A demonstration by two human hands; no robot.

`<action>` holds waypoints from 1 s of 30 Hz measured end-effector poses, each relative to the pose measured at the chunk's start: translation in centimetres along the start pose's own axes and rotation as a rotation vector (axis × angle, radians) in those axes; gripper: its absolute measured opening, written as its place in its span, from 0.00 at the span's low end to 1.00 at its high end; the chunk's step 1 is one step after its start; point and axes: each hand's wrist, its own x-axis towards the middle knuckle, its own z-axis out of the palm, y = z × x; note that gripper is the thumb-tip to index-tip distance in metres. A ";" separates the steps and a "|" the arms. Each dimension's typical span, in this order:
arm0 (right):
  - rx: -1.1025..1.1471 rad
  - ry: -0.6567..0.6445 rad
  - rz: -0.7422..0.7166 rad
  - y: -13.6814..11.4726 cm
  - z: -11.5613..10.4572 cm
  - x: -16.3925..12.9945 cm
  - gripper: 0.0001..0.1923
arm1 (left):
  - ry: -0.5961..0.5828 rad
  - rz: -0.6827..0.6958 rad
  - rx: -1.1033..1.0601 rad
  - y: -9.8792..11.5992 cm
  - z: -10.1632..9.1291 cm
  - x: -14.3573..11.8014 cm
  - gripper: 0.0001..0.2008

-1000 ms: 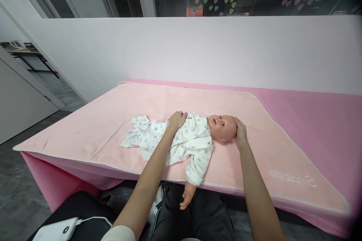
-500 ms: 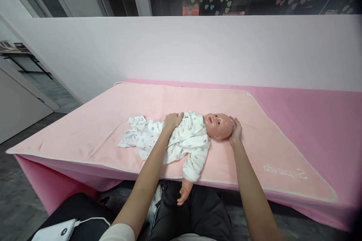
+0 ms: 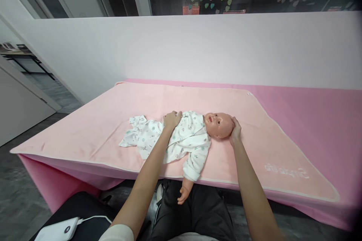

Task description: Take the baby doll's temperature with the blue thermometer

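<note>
A baby doll (image 3: 218, 125) lies on its back on a light pink blanket (image 3: 93, 120), head to the right. It wears white patterned baby clothes (image 3: 188, 139), whose loose leg part spreads flat to the left. My left hand (image 3: 172, 119) is closed over the doll's waist, gripping at its far side; the fingertips are partly hidden. Behind the crown of the doll's head, my right hand (image 3: 235, 131) curls its fingers around it. One doll arm (image 3: 185, 191) hangs over the table's near edge, its hand bare beyond the sleeve. The other arm is hidden.
Under the blanket, a darker pink cloth (image 3: 316, 120) covers the table. A white wall (image 3: 198, 49) rises along its back edge. At the lower left, a white power bank (image 3: 58, 230) with a cable lies on a black surface. My legs (image 3: 195, 211) are below the near edge.
Both hands and the doll keep nearly the same positions. The view has shifted very slightly.
</note>
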 end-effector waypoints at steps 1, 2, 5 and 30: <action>0.002 0.032 -0.005 0.0 -0.1 0.2 0.25 | 0.017 -0.021 0.004 0.0 0.0 0.0 0.28; -0.002 0.054 -0.008 0.0 -0.2 0.3 0.25 | 0.034 -0.039 0.009 -0.1 0.0 0.0 0.28; -0.019 0.085 -0.010 -0.2 -0.4 0.6 0.26 | 0.069 -0.078 0.035 -0.1 -0.2 -0.2 0.28; -0.081 -0.015 -0.081 -0.5 -1.1 0.5 0.26 | -0.003 -0.079 -0.413 -2.4 -0.1 0.3 0.17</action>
